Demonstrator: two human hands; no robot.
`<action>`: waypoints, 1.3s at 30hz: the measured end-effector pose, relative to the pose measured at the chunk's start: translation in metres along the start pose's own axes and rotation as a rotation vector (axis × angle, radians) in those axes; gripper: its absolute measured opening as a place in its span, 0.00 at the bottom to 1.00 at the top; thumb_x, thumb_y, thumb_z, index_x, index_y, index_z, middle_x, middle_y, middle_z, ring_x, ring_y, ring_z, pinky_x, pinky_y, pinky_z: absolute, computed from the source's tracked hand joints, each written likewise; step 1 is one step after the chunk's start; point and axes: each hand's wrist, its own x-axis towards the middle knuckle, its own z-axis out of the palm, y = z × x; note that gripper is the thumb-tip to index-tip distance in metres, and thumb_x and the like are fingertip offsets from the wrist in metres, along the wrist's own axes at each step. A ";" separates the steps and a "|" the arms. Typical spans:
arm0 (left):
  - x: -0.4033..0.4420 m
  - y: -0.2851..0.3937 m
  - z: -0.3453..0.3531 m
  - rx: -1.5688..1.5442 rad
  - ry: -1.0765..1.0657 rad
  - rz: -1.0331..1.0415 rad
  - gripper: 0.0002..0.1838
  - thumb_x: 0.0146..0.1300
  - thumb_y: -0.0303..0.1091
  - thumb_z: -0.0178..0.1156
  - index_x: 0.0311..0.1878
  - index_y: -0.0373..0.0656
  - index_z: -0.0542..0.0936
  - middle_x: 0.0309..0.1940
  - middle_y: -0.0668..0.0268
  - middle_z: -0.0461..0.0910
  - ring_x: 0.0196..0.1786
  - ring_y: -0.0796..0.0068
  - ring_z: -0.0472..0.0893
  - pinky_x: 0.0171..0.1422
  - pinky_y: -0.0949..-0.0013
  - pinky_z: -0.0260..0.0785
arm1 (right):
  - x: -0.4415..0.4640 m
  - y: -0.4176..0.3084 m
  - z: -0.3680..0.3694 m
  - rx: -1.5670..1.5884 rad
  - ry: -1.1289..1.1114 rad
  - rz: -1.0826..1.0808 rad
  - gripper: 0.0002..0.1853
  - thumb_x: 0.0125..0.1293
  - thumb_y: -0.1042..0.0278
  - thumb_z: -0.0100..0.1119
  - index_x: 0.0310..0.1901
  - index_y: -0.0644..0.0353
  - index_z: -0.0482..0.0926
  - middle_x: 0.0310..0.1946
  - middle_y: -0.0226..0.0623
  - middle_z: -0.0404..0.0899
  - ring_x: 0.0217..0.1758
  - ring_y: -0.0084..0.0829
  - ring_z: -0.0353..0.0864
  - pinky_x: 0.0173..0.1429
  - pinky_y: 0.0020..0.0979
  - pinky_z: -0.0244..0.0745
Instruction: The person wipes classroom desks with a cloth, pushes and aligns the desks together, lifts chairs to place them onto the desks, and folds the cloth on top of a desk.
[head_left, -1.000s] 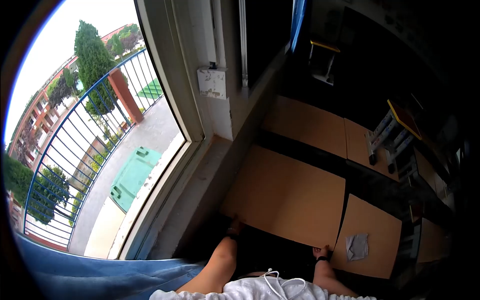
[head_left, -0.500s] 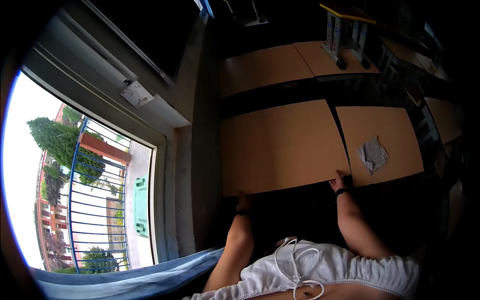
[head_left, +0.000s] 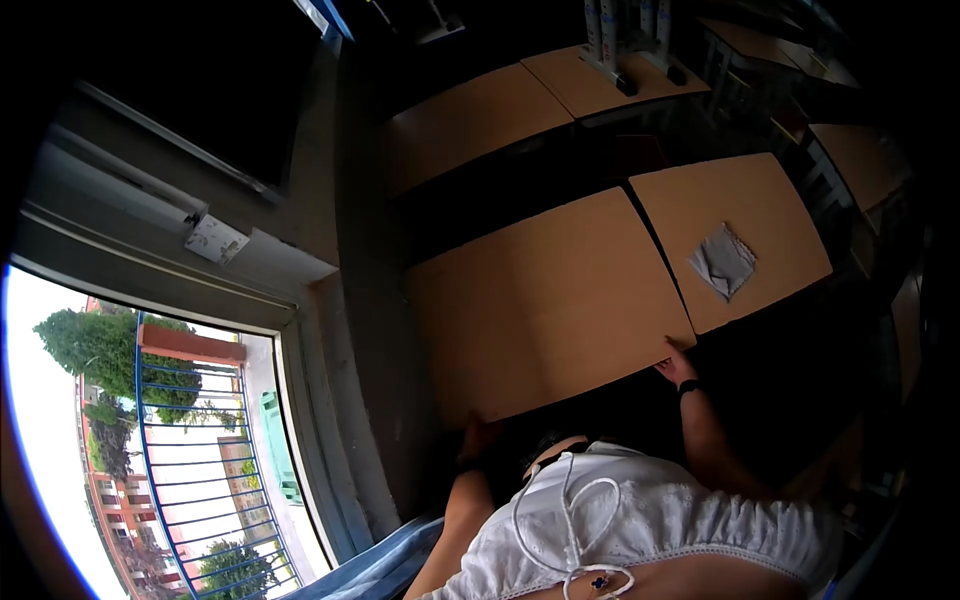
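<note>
Both my hands are at the near edge of a wooden-topped desk (head_left: 550, 300) beside the wall. My left hand (head_left: 482, 432) is in shadow at the near left corner, closed over the edge, its fingers mostly hidden. My right hand (head_left: 675, 362) grips the same edge near the right corner, thumb side on top and the other fingers partly below it. A second desk (head_left: 790, 210) stands to the right, a narrow gap between the tops. On it lies a crumpled grey cloth (head_left: 723, 262), touched by neither hand.
A window (head_left: 215, 440) and its grey wall (head_left: 370, 400) run along my left, with a blue curtain (head_left: 395, 560) low down. Another row of desks (head_left: 480, 115) stands beyond, with an upturned piece of furniture's legs (head_left: 610, 60) on it. More desks (head_left: 855, 165) stand at right.
The view has turned and tilted. The gripped desk has shifted towards me relative to the right desk: its near edge now sits slightly nearer than its neighbour's. Both hands remain on it.
</note>
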 end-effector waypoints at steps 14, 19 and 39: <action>-0.010 0.035 -0.003 -0.934 -0.057 -0.299 0.24 0.59 0.48 0.43 0.58 0.50 0.61 0.56 0.60 0.62 0.58 0.60 0.61 0.61 0.51 0.49 | -0.010 0.000 0.019 -0.260 0.173 -0.123 0.35 0.51 0.45 0.57 0.57 0.52 0.57 0.53 0.38 0.63 0.57 0.37 0.62 0.58 0.39 0.59; -0.016 0.021 -0.019 -0.964 0.028 -0.128 0.21 0.61 0.42 0.41 0.58 0.49 0.61 0.58 0.59 0.60 0.60 0.60 0.59 0.62 0.51 0.47 | -0.010 0.005 0.018 -0.276 0.140 -0.161 0.35 0.52 0.45 0.54 0.58 0.54 0.57 0.53 0.41 0.62 0.56 0.40 0.63 0.56 0.40 0.61; -0.081 0.009 -0.001 -0.474 0.226 -0.113 0.24 0.56 0.51 0.50 0.54 0.51 0.66 0.53 0.67 0.67 0.59 0.63 0.62 0.61 0.49 0.50 | -0.040 0.018 -0.029 -0.245 0.083 0.013 0.32 0.52 0.43 0.54 0.55 0.52 0.60 0.53 0.38 0.62 0.57 0.37 0.60 0.59 0.38 0.57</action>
